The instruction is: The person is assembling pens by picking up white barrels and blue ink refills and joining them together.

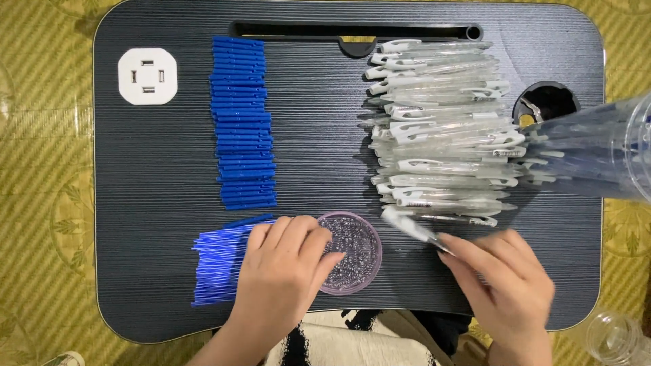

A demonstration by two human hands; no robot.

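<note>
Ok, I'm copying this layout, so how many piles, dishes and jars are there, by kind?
Blue piles: 2, short pieces and thin refills
Clear pen barrel pile: 1
Single barrel in the right hand: 1
Dish of springs: 1
Clear jars: 2, one at the right edge, one at the bottom right corner
Total: 7

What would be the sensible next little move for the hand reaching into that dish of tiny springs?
Probably pinching one spring: the left hand has its fingertips in the round dish of springs, while the right hand holds a clear pen barrel, seemingly ready for it.
</note>
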